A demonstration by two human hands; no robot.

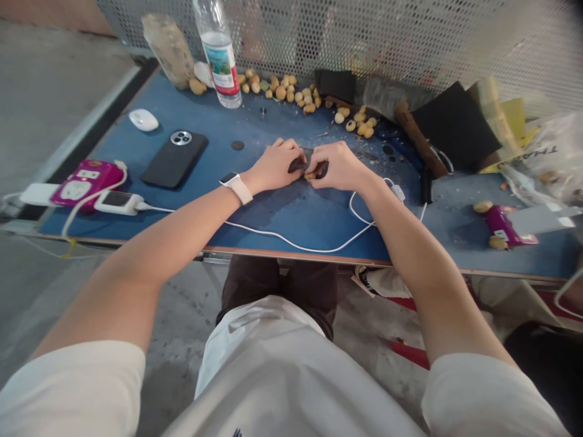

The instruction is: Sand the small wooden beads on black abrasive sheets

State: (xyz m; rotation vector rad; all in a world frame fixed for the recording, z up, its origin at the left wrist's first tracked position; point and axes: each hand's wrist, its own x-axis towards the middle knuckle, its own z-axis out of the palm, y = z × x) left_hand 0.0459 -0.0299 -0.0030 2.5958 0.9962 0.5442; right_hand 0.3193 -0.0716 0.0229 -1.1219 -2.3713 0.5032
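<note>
At the middle of the blue tabletop my two hands meet. My left hand (283, 162), with a watch (235, 187) on its wrist, has its fingers closed on a dark, flat piece (298, 165) that looks like sandpaper. My right hand (336, 165) pinches a small yellowish-brown piece (310, 175) against or just beside that dark piece. The fingers hide most of both things. A white cable (291, 246) runs across the table in front of my hands and under my right forearm.
Several round tan pieces (281, 92) line the back edge by a water bottle (221, 67). On the left lie a phone (175, 159), a white mouse (144, 120) and a purple power strip (86, 182). Black sheets (455, 127) and plastic bags are on the right.
</note>
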